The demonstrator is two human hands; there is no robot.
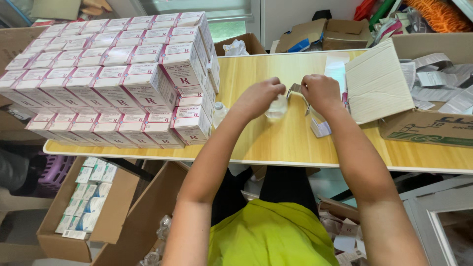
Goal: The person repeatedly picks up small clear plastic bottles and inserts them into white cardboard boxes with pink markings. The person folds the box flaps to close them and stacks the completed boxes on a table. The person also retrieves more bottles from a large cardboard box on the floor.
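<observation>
While left hand grips bottle, right hand pinching strip

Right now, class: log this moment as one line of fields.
left hand: holds small clear bottle | right hand: holds paper strip | left of hands: stacked white boxes | surface: wooden table

A makeshift packing room for medicines is shown. At the upper left of the frame, identical small white-and-pink cartons are stacked in rows on a pale wooden table. Open cardboard boxes are seen at lower left and at right, the latter filled with folded paper leaflets. Clutter is piled along the top edge.
</observation>
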